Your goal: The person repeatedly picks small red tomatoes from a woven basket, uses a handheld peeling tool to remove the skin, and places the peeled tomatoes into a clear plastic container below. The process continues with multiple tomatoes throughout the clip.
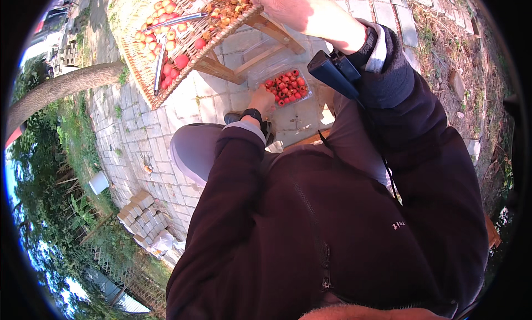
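Observation:
My left hand (263, 98), with a black band at the wrist, is down at the left side of a clear plastic box (308, 96) of red hawthorn-like fruits (286, 87). Its fingertips are partly hidden, so I cannot tell whether it grips a fruit or the box. At the top of the view my right hand (295, 10) lies at the rim of a woven wicker tray (143, 87), thumb toward the tray; its other fingers are not clearly seen. On the tray lie whole red fruits (168, 74), yellowish fruit scraps (228, 10) and two slim pen-like metal tools (178, 19).
A wooden stand (218, 69) supports the tray above paving (183, 103). A black device (332, 72) hangs by my right wrist. A tree trunk (62, 83), stacked bricks (143, 216) and a white bucket (99, 182) are at the left.

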### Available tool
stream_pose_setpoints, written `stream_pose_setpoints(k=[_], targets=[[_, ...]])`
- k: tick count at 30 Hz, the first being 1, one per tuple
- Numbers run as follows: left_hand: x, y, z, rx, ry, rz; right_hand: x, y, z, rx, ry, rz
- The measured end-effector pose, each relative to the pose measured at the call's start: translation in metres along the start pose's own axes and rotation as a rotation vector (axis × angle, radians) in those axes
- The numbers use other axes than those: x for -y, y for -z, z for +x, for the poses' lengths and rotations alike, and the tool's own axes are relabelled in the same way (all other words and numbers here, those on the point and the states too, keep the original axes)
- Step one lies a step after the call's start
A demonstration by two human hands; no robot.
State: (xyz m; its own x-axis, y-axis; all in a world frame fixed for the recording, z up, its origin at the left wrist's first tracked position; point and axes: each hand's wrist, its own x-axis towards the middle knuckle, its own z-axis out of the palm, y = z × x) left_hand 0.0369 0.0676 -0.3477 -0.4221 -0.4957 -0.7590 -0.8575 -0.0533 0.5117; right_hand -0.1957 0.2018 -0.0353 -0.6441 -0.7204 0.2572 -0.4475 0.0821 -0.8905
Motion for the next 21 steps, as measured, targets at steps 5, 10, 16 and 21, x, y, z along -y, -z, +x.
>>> stream_pose_setpoints(k=[5,10,16,21], targets=[[0.009,0.003,0.007,0.03,0.068,0.017,-0.007,-0.003,0.005,0.038,-0.047,0.089],[0.018,0.0,0.013,0.042,0.026,0.034,-0.018,-0.008,0.008,0.061,0.066,0.055],[0.026,-0.003,0.027,0.044,-0.053,0.225,-0.011,-0.002,0.005,0.101,0.039,0.055],[0.021,-0.006,0.019,0.012,-0.088,0.243,-0.002,-0.004,0.004,0.141,-0.119,0.121]])
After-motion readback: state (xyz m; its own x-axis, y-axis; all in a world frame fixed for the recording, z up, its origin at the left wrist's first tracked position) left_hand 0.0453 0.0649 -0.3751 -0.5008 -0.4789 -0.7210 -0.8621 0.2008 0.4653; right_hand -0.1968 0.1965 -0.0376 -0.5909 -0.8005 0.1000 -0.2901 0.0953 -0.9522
